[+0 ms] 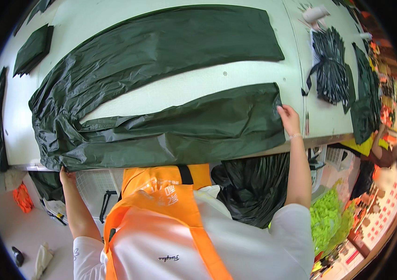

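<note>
A pair of dark green waterproof trousers (184, 140) lies flat on the pale table, legs spread apart and pointing right. The gathered, wrinkled waist end is at the left. My right hand (290, 120) pinches the hem of the near leg at its right end. At the near left corner of the waist, by the table's front edge, my left hand (68, 176) grips the cloth; its fingertips are partly hidden under the fabric.
A folded dark green garment (33, 50) lies at the far left. On the right are a tied bundle of dark strips (331, 67), a white roll (315, 14) and a slim tool (307, 123). Dark plastic (254, 186) hangs below the table edge. Another person (385, 149) is at far right.
</note>
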A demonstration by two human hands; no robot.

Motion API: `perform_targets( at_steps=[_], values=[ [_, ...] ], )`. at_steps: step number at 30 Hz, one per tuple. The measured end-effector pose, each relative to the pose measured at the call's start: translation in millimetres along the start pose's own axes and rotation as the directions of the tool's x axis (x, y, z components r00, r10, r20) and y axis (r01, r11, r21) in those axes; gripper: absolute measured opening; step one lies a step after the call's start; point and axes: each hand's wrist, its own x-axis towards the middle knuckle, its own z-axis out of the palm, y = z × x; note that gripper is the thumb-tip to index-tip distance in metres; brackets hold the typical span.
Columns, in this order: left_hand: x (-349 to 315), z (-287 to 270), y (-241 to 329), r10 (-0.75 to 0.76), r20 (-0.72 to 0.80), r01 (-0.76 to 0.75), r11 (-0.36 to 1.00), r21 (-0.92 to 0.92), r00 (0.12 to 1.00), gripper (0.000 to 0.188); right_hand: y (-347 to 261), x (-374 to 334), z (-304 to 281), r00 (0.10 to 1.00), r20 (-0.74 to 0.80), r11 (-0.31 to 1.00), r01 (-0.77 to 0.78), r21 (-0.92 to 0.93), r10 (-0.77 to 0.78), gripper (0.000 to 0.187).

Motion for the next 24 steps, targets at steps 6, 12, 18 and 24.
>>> perform_targets(
  at_steps=[6, 12, 18, 24],
  values=[
    [-82, 50, 30, 0.119, 0.123, -0.085, 0.964, -0.250, 0.985, 0.036, -45, -10, -84, 0.857, 0.243, 0.507, -0.473, 0.721, 0.454, 0.024],
    [-79, 11, 88, 0.295, 0.521, -0.075, 0.913, -0.402, 0.801, 0.039, -105, -76, -120, 0.784, 0.589, 0.398, -0.485, 0.779, -0.198, 0.080],
    [-90, 34, 88, 0.325, 0.443, -0.150, 0.911, -0.385, 0.836, 0.032, -33, -126, -102, 0.898, 0.314, 0.711, -0.438, 0.551, 0.310, 0.029],
    [-121, 75, 120, 0.395, 0.503, -0.199, 0.895, -0.398, 0.768, 0.033, -45, -116, -141, 0.876, 0.478, 0.619, -0.413, 0.668, 0.069, 0.046]
  ],
)
